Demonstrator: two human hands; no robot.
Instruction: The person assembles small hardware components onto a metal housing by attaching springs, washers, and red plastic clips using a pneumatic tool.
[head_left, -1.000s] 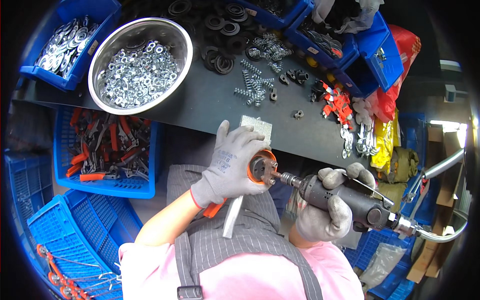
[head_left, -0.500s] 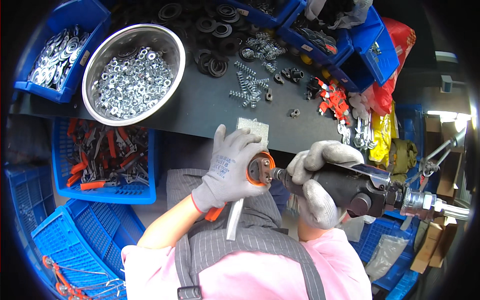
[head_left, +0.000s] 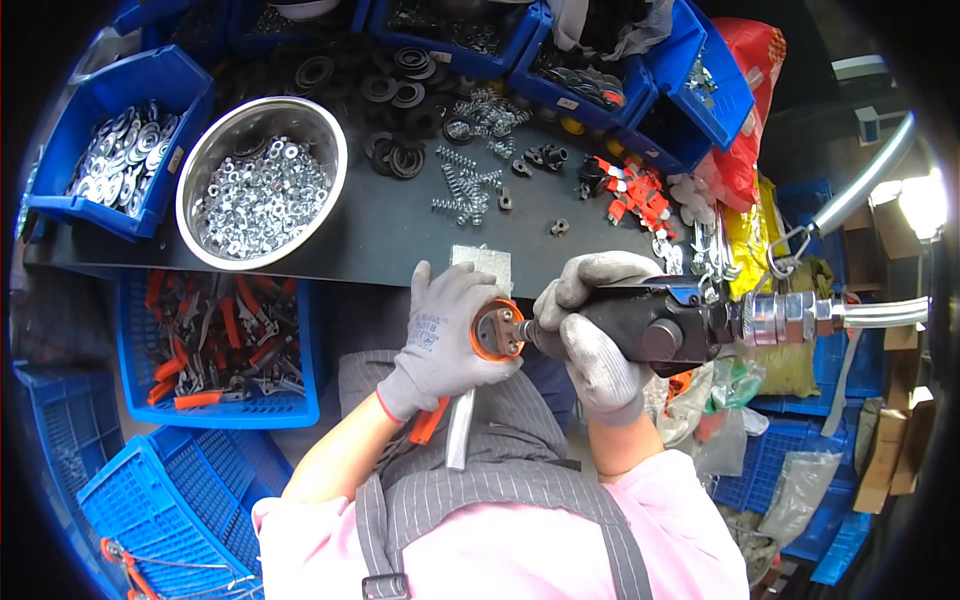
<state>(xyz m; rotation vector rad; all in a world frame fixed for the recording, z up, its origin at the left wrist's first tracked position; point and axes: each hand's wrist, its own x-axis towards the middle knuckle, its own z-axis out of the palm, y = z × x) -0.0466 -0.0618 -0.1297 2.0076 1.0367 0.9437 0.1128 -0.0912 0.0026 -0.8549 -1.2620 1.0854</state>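
Observation:
My gloved left hand point(head_left: 445, 335) is closed around a round hand-tool assembly with an orange rim point(head_left: 478, 348). A dark metal piece with two fastener heads point(head_left: 506, 332) sits across its face. Below the hand, a pale metal bar point(head_left: 460, 432) and an orange grip point(head_left: 428, 424) stick out. Above the fingers shows a flat silvery plate point(head_left: 484, 264); its link to the assembly is hidden. In my gloved right hand point(head_left: 598, 362) is a black air-powered screwdriver point(head_left: 655, 335), lying sideways. Its tip meets the dark piece, or nearly so; exact contact is too small to tell.
A steel bowl point(head_left: 338, 190) of nuts, springs point(head_left: 465, 190) and black rings point(head_left: 400, 158) lie on the dark bench point(head_left: 390, 235). Blue bins point(head_left: 60, 205) line its back and left. Below is a blue basket point(head_left: 300, 412) of orange-handled tools. An air hose point(head_left: 885, 314) trails right.
The view has shifted slightly, so bench and bins appear moved left and the bowl lower. The screwdriver now lies more level. Both hands keep their hold.

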